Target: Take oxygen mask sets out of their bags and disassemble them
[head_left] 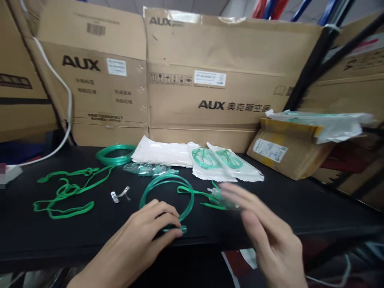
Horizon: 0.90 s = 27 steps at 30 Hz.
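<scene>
My left hand (151, 232) is closed on the end of a coiled green tube (192, 200); a short connector (184, 229) sticks out past its fingertips. The coil lies on the black tabletop just beyond that hand. To the right, my right hand (267, 228) has its fingers stretched out and its thumb apart, slightly smeared by motion. It is over a clear mask (229, 204) with a green strap (192, 192), partly hiding it. Whether the fingers touch the mask, I cannot tell.
Green elastic straps (72, 196), a small metal-like strip (120, 195), another tube coil (115, 154) and clear plastic parts (150, 169) lie at left. White packages (165, 152) stand behind. A taped carton (285, 148) sits back right; AUX cardboard (234, 52) walls the back.
</scene>
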Each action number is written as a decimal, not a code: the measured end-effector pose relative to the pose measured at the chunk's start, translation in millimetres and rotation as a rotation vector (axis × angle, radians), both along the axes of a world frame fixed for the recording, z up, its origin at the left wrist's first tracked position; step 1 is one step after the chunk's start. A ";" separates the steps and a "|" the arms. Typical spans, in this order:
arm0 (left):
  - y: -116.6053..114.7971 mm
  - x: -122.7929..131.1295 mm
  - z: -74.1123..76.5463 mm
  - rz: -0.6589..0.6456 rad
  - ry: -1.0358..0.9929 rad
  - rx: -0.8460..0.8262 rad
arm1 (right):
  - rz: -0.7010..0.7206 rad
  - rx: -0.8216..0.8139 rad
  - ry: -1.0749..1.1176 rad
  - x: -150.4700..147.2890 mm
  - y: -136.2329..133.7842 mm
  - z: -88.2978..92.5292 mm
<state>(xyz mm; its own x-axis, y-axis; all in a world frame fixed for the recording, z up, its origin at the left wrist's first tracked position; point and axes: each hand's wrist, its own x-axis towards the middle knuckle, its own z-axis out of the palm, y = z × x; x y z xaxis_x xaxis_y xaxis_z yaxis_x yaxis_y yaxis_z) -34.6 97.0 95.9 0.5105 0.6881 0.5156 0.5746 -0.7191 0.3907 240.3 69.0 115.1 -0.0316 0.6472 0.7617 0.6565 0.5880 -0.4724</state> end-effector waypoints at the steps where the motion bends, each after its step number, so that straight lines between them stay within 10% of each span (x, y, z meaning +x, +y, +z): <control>1: -2.2 0.0 0.0 0.013 0.016 -0.022 | -0.031 -0.013 -0.019 -1.7 14.9 0.8; 8: -11.9 1.6 21.7 0.146 0.019 -0.145 | -0.128 -0.341 -0.147 7.6 55.8 -8.2; 16: 29.2 2.2 80.6 0.181 0.010 -0.294 | -0.042 -0.350 -0.094 2.4 52.4 47.2; 27: 35.4 9.5 62.4 0.112 0.133 -0.426 | 0.183 -0.587 -0.254 -22.4 52.5 16.8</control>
